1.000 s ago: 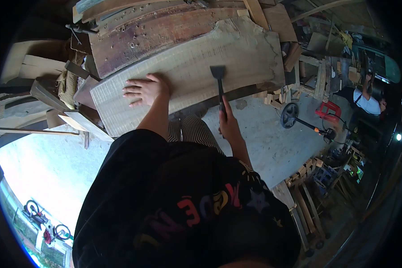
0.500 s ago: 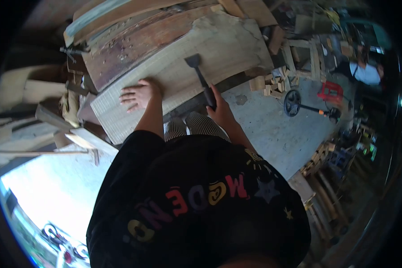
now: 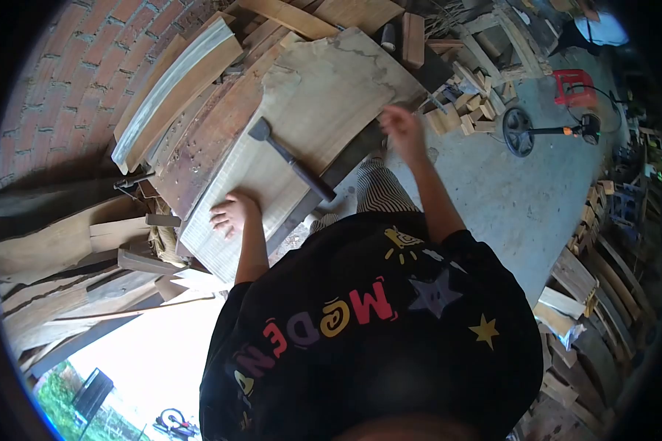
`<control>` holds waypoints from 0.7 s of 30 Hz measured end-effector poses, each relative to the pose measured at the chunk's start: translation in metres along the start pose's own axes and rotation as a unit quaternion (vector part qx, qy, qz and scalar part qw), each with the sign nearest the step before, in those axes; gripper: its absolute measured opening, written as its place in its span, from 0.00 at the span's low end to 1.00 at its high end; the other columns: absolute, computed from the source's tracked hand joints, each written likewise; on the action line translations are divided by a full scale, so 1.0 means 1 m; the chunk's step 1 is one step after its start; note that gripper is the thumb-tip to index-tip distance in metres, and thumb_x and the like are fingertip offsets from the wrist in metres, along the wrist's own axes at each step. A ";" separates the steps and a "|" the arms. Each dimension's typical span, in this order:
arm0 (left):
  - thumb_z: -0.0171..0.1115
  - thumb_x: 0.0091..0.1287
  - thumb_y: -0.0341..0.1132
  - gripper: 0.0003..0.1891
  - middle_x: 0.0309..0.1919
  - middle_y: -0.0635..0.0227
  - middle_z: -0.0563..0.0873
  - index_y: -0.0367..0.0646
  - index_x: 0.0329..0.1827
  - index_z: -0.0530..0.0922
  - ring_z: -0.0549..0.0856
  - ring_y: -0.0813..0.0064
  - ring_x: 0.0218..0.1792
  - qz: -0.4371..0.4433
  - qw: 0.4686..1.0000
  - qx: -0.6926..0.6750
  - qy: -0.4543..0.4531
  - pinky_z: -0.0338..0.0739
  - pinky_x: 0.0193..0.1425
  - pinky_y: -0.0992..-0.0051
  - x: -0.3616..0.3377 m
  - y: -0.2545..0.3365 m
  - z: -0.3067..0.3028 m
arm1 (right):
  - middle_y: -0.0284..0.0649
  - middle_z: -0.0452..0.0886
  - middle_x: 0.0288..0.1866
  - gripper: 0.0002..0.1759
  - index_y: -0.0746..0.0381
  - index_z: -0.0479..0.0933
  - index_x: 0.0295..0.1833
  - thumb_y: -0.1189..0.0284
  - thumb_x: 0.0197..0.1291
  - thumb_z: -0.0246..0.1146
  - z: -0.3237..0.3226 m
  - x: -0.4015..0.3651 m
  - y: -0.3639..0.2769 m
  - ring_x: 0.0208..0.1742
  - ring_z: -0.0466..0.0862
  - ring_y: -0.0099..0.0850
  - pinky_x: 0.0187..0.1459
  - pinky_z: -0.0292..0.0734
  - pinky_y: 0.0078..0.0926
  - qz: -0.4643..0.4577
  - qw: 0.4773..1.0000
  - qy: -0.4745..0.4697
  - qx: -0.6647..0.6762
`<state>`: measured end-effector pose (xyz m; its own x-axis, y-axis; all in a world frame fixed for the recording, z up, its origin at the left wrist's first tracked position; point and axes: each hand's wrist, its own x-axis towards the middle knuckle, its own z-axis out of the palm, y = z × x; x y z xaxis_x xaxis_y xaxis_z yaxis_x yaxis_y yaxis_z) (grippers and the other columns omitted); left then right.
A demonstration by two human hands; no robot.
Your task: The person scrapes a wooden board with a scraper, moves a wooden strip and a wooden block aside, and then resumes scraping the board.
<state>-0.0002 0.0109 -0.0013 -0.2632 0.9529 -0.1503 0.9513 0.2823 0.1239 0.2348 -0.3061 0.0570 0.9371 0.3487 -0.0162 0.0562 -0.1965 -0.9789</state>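
Observation:
A wide wooden slab (image 3: 324, 88) lies in front of me, with a ragged natural edge at its far side. My left hand (image 3: 229, 214) rests on the slab's left end, fingers spread over pale ridged marks. A scraper (image 3: 294, 163) with a flat dark blade and a long dark handle lies on the slab, untouched, its handle end reaching over the near edge. My right hand (image 3: 404, 134) is above the near right edge of the slab, slightly blurred, fingers apart and holding nothing.
Rough boards (image 3: 176, 95) lean by a brick wall (image 3: 59, 88). Wood offcuts (image 3: 474, 110) are heaped on the right. On the concrete floor (image 3: 485, 191) are a wheeled pole tool (image 3: 518, 132) and a red plastic stool (image 3: 574, 88). A person (image 3: 599, 29) is at the far right.
My right hand has let go of the scraper and moved right, away from it. The scraper now lies on the slab. My left hand stays on the slab; the camera view has turned.

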 end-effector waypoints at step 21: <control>0.57 0.56 0.71 0.54 0.78 0.53 0.39 0.47 0.77 0.48 0.39 0.45 0.77 0.123 0.969 -0.067 -0.203 0.40 0.67 0.27 -0.130 0.091 -0.013 | 0.57 0.81 0.33 0.29 0.72 0.78 0.37 0.52 0.51 0.71 -0.107 0.153 0.027 0.37 0.83 0.47 0.39 0.75 0.37 0.090 0.902 -0.350 -0.236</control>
<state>0.1185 -0.0858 0.0421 0.0803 0.8793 -0.4695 0.9407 0.0889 0.3273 0.4164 -0.3560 0.0500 0.5081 0.7325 -0.4531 0.2192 -0.6187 -0.7544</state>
